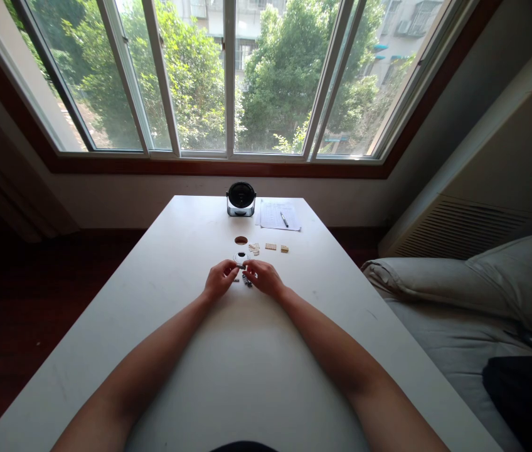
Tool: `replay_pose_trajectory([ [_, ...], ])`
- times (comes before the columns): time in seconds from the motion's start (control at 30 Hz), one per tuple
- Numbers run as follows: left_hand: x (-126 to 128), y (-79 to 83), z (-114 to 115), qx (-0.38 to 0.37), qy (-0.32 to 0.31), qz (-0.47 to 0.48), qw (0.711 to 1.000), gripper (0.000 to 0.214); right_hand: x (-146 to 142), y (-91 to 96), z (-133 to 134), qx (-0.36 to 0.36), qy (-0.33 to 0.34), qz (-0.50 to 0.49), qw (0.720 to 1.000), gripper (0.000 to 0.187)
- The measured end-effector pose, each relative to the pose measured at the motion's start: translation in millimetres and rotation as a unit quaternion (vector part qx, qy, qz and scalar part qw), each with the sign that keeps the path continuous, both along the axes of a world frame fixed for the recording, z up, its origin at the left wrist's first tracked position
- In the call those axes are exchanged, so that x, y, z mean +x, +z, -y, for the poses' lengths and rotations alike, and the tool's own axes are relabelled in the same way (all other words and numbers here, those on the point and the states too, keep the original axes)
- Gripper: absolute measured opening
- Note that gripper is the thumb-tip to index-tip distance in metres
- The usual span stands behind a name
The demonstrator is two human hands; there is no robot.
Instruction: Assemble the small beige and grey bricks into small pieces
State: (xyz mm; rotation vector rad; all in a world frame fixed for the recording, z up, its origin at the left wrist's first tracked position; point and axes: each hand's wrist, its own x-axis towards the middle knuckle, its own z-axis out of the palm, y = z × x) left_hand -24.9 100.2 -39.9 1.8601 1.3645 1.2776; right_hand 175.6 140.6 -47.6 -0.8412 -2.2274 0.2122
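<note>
My left hand (219, 278) and my right hand (264, 277) rest on the white table (247, 351), fingertips meeting in a pinch over a tiny dark piece (241, 267). A small dark bit (246, 280) lies just under the right fingers. Past the hands sits a clear round ring (241, 256), a brown disc (241, 240), and small tan perforated pieces (270, 247) with another (284, 249) and pale scraps (253, 248) beside them.
At the table's far edge stands a small black round fan (241, 199) next to a sheet of paper (278, 215) with a pen (283, 219). A bed with a grey pillow (492, 276) lies right of the table. A wide window fills the back wall.
</note>
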Motion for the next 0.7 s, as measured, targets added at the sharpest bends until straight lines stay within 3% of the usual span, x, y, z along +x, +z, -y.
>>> replay_pose_trajectory([
  [0.4,0,3.2,1,0.017,0.0,-0.077,0.997,0.024,7,-0.6,-8,0.027,-0.037,0.007,0.999,0.017],
  [0.53,2,1.6,1,0.018,0.006,-0.087,0.996,0.022,30,1.5,-29,0.024,-0.157,-0.038,0.987,0.024],
  [0.7,2,2.1,2,0.014,-0.002,-0.084,0.996,0.02,84,3.4,-56,-0.001,-0.386,-0.056,0.921,0.037],
])
